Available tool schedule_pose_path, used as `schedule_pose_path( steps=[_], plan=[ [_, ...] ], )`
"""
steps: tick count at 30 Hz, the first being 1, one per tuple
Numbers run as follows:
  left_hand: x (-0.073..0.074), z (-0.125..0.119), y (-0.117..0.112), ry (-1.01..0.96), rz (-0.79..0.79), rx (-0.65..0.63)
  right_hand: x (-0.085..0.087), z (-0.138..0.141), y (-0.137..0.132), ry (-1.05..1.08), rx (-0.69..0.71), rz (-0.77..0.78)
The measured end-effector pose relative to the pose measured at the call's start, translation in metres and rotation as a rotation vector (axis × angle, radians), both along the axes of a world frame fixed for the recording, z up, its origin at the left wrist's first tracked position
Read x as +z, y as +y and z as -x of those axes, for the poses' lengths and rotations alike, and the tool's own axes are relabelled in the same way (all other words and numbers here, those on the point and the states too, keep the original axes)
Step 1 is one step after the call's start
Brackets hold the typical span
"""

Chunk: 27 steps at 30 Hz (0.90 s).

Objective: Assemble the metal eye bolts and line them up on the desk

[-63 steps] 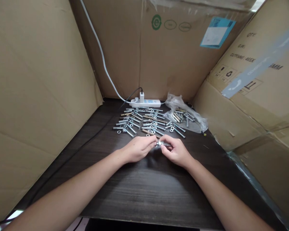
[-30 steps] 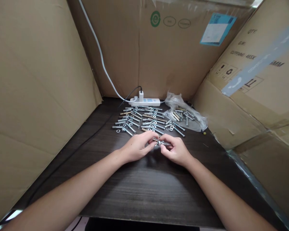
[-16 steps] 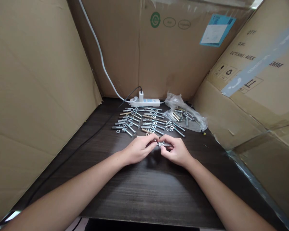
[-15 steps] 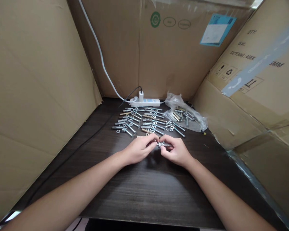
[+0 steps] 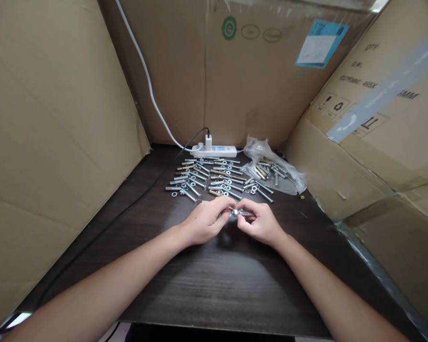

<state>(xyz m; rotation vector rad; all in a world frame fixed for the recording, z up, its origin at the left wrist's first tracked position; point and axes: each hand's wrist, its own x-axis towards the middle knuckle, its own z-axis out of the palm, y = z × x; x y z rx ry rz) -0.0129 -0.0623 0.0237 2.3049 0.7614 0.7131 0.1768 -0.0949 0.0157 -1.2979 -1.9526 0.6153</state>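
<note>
Above the dark table, my left hand (image 5: 207, 219) and my right hand (image 5: 260, 222) meet fingertip to fingertip. Right thumb and fingers are closed round a metal bolt (image 5: 248, 214), which lies roughly level and is partly covered by them. A shiny nut (image 5: 236, 212) shows on its left end, between the two hands. My left thumb and forefinger pinch a small, thin metal piece (image 5: 230, 209) that looks like a washer, right beside the nut. Just beyond the hands, loose bolts, metal sleeves, nuts and washers (image 5: 227, 181) lie in rows.
A clear plastic bag (image 5: 288, 178) with more bolts and sleeves lies at the back right. Behind the rows stands a white power strip (image 5: 219, 151) with a plug. A black cable (image 5: 128, 207) crosses the table (image 5: 199, 289) on the left. Cardboard walls (image 5: 178, 71) enclose three sides.
My left fingertips have come slightly away from the bolt's end, and a thin metal piece shows between them. The nut is turned differently. The right hand keeps its hold.
</note>
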Motion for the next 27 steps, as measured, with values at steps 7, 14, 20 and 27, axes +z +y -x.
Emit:
schedule_pose_path(
  steps=[7,14,20,27],
  plan=[
    [-0.0005,0.0001,0.0009,0.005,0.029,-0.041,-0.0024,-0.0009,0.0005,0.01,-0.006,-0.017],
    [-0.0023,0.0001,0.0019,0.03,0.075,-0.05,-0.004,-0.0011,0.0004,0.004,-0.003,-0.002],
    [-0.0024,0.0,0.0014,0.043,0.085,-0.037,-0.0028,-0.0008,0.0001,0.004,-0.004,0.001],
    [-0.0011,0.0009,0.0045,0.143,0.02,-0.076,0.0007,0.0006,-0.0009,0.018,-0.006,-0.014]
  ],
)
